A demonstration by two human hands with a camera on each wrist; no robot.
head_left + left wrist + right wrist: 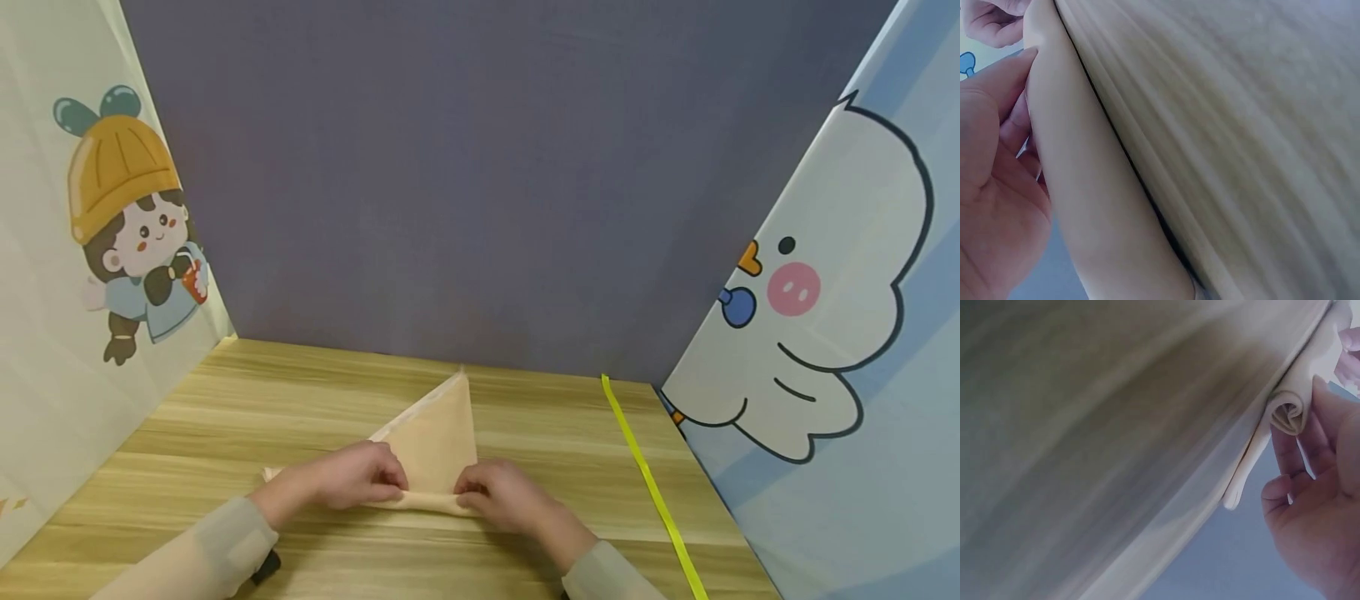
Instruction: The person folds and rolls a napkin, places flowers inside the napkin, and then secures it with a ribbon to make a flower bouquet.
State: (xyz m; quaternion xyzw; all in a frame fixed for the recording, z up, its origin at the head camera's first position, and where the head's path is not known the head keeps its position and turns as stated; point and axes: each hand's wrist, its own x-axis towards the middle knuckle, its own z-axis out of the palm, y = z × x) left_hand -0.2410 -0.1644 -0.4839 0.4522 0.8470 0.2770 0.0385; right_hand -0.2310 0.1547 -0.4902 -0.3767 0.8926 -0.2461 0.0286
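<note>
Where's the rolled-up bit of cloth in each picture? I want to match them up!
Head: the rolled cloth is low, near the middle, between the left hand and right hand.
Left wrist: the rolled cloth slants from top left towards bottom middle.
Right wrist: the rolled cloth is upper right, its spiral end showing.
Shared landmark: the wooden table.

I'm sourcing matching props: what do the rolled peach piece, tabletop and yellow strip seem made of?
Peach piece: probably matte fabric, as it curls softly into a spiral at the rolled end. Tabletop: wood or wood-look laminate, given streaky grain. Yellow strip: perhaps plastic tape or ribbon; flat and evenly bright.
</note>
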